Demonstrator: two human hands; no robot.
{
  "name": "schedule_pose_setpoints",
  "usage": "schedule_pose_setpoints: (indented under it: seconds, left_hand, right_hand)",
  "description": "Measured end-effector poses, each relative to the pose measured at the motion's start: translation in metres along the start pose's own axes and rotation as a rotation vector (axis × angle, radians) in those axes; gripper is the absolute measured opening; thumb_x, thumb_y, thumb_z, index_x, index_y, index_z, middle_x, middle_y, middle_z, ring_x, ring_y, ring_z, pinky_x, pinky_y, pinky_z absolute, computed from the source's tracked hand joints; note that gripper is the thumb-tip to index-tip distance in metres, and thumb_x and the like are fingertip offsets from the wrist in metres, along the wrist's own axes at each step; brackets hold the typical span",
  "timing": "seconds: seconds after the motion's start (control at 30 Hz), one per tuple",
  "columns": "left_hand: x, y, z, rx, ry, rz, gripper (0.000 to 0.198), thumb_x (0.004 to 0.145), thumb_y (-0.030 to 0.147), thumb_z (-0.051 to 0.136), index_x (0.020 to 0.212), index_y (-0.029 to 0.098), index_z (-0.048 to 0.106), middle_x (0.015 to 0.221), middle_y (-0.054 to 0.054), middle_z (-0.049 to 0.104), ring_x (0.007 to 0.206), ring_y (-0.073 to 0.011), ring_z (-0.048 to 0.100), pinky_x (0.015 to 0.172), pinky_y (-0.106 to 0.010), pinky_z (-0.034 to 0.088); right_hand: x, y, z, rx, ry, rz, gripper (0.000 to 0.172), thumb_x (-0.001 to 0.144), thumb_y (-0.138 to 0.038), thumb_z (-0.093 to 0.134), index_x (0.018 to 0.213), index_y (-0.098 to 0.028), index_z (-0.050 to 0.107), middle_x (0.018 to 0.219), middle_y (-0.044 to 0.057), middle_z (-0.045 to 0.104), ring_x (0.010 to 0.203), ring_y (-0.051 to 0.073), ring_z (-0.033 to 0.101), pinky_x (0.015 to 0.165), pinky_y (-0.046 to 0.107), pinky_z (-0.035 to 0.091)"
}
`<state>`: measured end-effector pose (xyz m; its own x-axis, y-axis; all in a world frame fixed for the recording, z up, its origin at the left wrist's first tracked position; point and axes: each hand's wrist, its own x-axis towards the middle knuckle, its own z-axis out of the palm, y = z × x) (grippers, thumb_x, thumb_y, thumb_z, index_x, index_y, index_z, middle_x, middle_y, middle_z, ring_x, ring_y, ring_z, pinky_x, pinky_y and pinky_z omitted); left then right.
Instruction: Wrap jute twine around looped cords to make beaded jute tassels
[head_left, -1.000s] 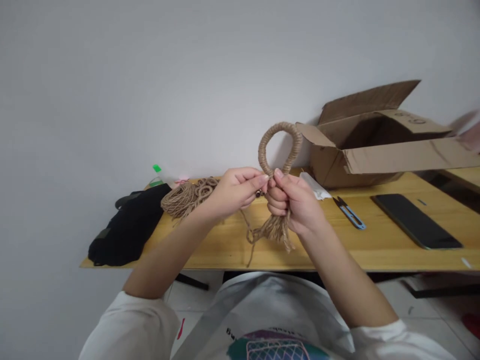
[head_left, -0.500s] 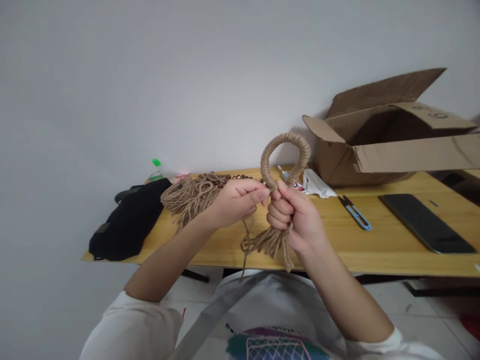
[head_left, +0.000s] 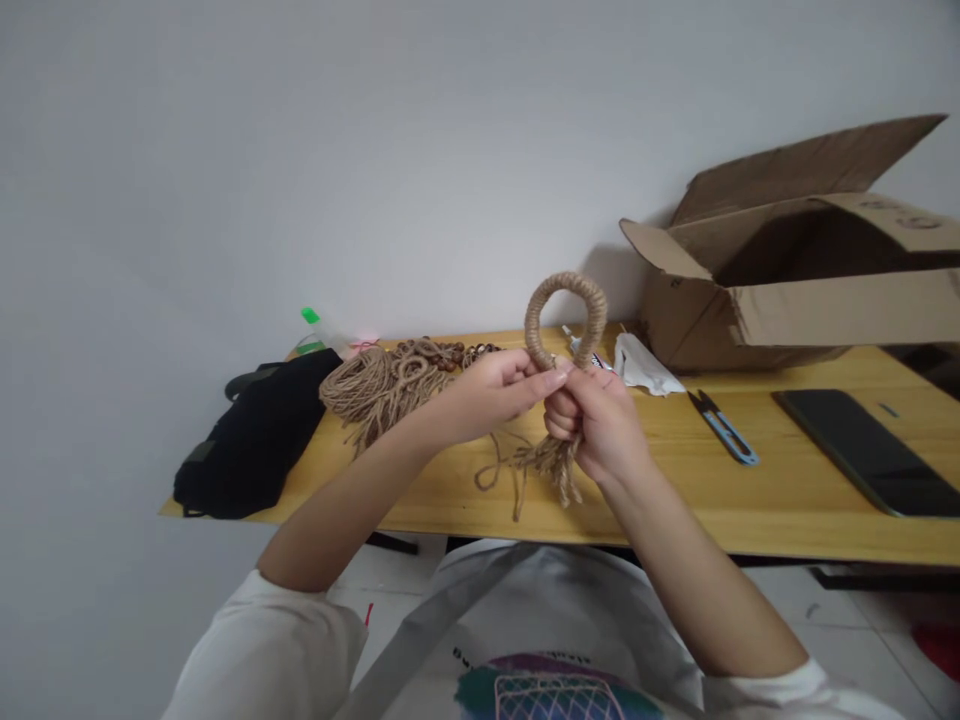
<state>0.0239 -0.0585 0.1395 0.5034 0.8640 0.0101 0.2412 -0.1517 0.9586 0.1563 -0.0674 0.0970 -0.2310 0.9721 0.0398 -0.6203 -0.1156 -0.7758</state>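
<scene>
A ring wrapped in jute twine [head_left: 567, 308] stands upright above the wooden table [head_left: 750, 500]. My right hand [head_left: 600, 425] is closed in a fist round the bundle of loose twine ends [head_left: 551, 465] that hangs below the ring. My left hand [head_left: 499, 385] pinches the twine at the base of the ring, its fingertips touching my right hand. A thin strand trails down to the table.
A heap of jute cord and brown beads [head_left: 390, 380] lies behind my left hand, beside a black cloth bag [head_left: 255, 435]. An open cardboard box [head_left: 795, 280], blue thread snips [head_left: 724, 428], a dark phone [head_left: 870, 455], a glue tube and white wrapper [head_left: 637, 362] lie to the right.
Both hands with the twine ring have shifted slightly right and lower in view. My left fingers have reached further across to the ring's base. The view has turned a little left.
</scene>
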Motion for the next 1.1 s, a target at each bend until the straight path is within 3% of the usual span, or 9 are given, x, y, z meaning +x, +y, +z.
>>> schedule_pose_setpoints:
  seconds: [0.17,0.3,0.53,0.8,0.97,1.1]
  left_hand:
    - [0.012,-0.011,0.002,0.008,0.125,0.088,0.033,0.077,0.044,0.065,0.084,0.015,0.05,0.074,0.001,0.053,0.069,-0.009,0.05,0.062,-0.022,0.04]
    - [0.015,-0.013,0.001,-0.117,0.071,0.126,0.039,0.073,0.048,0.069,0.082,0.017,0.046,0.062,0.006,0.046,0.058,-0.0067,0.046,0.055,-0.02,0.035]
    - [0.013,-0.017,0.0,-0.189,-0.01,0.101,0.04,0.077,0.047,0.065,0.097,0.018,0.046,0.055,0.01,0.042,0.038,-0.0014,0.024,0.04,-0.02,0.017]
    - [0.015,-0.012,0.006,-0.168,-0.004,0.045,0.033,0.08,0.042,0.063,0.091,0.017,0.045,0.06,0.007,0.047,0.048,-0.0051,0.044,0.045,-0.017,0.036]
    - [0.019,-0.015,0.012,-0.305,-0.021,-0.004,0.034,0.079,0.043,0.063,0.092,0.018,0.044,0.054,0.011,0.036,0.037,-0.0008,0.023,0.037,-0.016,0.015]
    - [0.022,-0.021,0.012,-0.334,-0.02,-0.005,0.035,0.077,0.042,0.065,0.09,0.017,0.045,0.055,0.011,0.038,0.036,-0.0003,0.022,0.036,-0.017,0.013]
  right_hand:
    - [0.001,0.0,-0.003,0.003,-0.026,0.034,0.043,0.061,-0.041,0.078,0.057,-0.018,0.042,0.037,-0.012,0.028,0.032,0.0,0.016,0.031,0.013,0.016]
    - [0.002,0.001,-0.006,0.02,-0.092,0.06,0.04,0.064,-0.043,0.076,0.059,-0.017,0.046,0.038,-0.012,0.026,0.032,0.0,0.014,0.032,0.014,0.015]
    - [0.004,0.003,-0.01,0.047,-0.144,0.08,0.04,0.066,-0.043,0.075,0.059,-0.018,0.045,0.039,-0.012,0.027,0.033,0.001,0.014,0.033,0.014,0.013]
    - [0.007,0.001,-0.017,0.01,-0.116,0.083,0.039,0.065,-0.044,0.076,0.064,-0.018,0.047,0.038,-0.012,0.03,0.033,0.001,0.013,0.033,0.014,0.012]
    - [0.01,0.001,-0.022,-0.015,-0.082,0.101,0.041,0.062,-0.045,0.077,0.066,-0.018,0.047,0.038,-0.013,0.029,0.032,0.0,0.014,0.033,0.013,0.012]
    - [0.011,0.001,-0.027,-0.028,-0.111,0.142,0.04,0.065,-0.046,0.073,0.063,-0.018,0.045,0.038,-0.013,0.028,0.032,0.001,0.013,0.032,0.014,0.011]
